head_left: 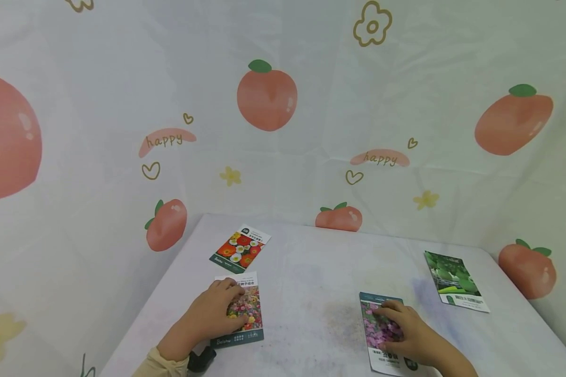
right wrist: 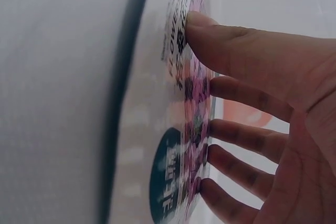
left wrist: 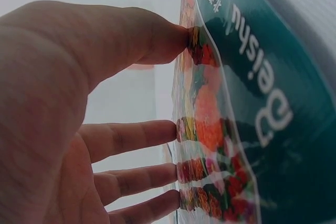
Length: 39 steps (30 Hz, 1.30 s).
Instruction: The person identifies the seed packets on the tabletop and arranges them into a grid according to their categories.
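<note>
My left hand [head_left: 212,314] rests its fingertips on a flower seed packet [head_left: 252,303] with a mixed-flower picture and a dark green band. In the left wrist view, the nearly straight thumb and fingers touch the face of this packet [left wrist: 252,87], spread apart. To the right, my right hand [head_left: 412,335] touches a second seed packet [head_left: 376,325] showing purple-pink flowers. Its thumb and extended fingertips meet the surface of that packet [right wrist: 176,98] in the right wrist view. Both packets lie flat on the table; the palms stay off them.
Behind the left packet lies another seed packet [head_left: 239,250] with red and white flowers. A green-pictured packet [head_left: 455,277] lies at the right back. The white-covered table [head_left: 306,293] meets a peach-printed cloth [head_left: 306,173] at its rear and sides. A black strap [head_left: 201,360] is at the left wrist.
</note>
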{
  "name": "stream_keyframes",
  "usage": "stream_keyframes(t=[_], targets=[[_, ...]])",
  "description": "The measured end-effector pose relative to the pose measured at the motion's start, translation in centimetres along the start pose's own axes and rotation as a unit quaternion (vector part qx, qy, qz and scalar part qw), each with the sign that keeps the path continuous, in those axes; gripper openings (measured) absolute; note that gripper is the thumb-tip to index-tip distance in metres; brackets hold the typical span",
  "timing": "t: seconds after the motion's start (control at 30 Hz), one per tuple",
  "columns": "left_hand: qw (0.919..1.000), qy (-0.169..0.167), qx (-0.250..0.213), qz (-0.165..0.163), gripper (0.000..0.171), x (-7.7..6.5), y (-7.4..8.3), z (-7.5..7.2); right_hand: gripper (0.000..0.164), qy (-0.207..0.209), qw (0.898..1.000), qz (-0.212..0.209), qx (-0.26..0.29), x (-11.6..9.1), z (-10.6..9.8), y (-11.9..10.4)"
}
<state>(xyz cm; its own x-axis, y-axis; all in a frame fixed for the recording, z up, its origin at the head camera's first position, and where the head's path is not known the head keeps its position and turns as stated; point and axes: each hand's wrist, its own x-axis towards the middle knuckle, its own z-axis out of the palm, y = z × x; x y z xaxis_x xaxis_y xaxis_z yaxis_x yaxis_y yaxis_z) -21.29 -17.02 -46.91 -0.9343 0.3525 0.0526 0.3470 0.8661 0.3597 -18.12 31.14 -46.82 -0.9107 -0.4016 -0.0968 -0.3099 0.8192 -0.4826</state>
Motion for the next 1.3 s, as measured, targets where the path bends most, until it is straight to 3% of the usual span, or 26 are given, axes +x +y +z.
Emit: stream_keyframes(t=[1.3], targets=[[0.9999,-0.003,0.010,-0.002,0.060,0.33,0.83,0.39,0.069,0.009,1.000,-0.021,0.015,-0.33,0.15,0.57]])
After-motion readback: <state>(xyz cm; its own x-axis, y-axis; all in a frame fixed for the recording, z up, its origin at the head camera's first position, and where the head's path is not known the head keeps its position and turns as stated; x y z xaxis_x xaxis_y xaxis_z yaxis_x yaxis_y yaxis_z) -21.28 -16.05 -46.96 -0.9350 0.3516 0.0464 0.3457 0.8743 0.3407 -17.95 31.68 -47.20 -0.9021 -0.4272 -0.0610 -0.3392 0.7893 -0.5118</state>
